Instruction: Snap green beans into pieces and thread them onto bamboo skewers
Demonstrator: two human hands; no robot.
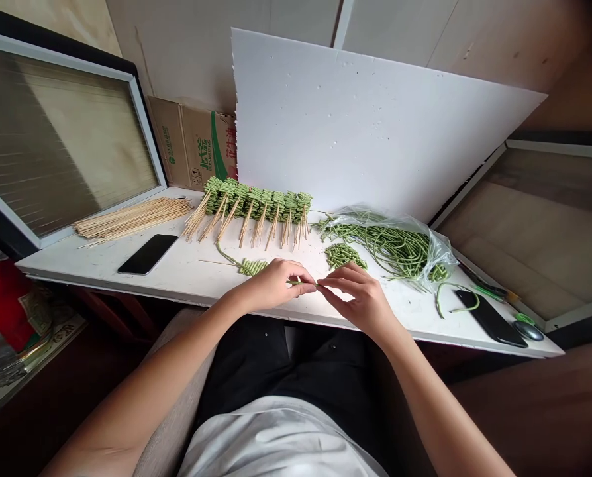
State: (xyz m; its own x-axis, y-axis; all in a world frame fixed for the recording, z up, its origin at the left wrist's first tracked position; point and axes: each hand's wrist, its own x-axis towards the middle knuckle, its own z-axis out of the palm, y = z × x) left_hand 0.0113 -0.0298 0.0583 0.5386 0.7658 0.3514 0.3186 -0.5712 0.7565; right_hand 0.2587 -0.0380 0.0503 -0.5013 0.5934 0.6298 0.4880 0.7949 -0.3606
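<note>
- Head view: looks down across a white table (177, 278), spreading wide from left to right.
- White board (375, 132): stands tilted behind the table, towering over everything on top.
- Framed pane (77, 132): slants at far left, ribbed and pale-edged.
- Cardboard carton (191, 142): sits at the back between pane and board, printed in green and red.
- Long green beans (390, 245): lie heaped right of centre, partly covered by a clear plastic bag (440, 248).
- Row of skewered bean bunches (261, 202): lines the back of the table, stick ends pointing toward the wearer.
- Loose wooden sticks (132, 218): lie in a flat sheaf at left, near the row.
- Left hand (281, 285): grasps a thin green bean (295, 282) between thumb and fingers, over the table's near edge.
- Right hand (360, 298): pinches the same bean at one end, thumb and fingertips drawn together.
- Two phones: rest dark-faced, one near the loose sticks (148, 254), another at far right (489, 318) beneath a curled bean strand (440, 301).
- Cut bean pieces (344, 256): sit piled just beyond the right hand.
- Flat bean bunch (253, 266): lies just beyond the left hand, partly hidden.
- Thin green bean: spans the gap between both hands, largely covered by fingers.
</note>
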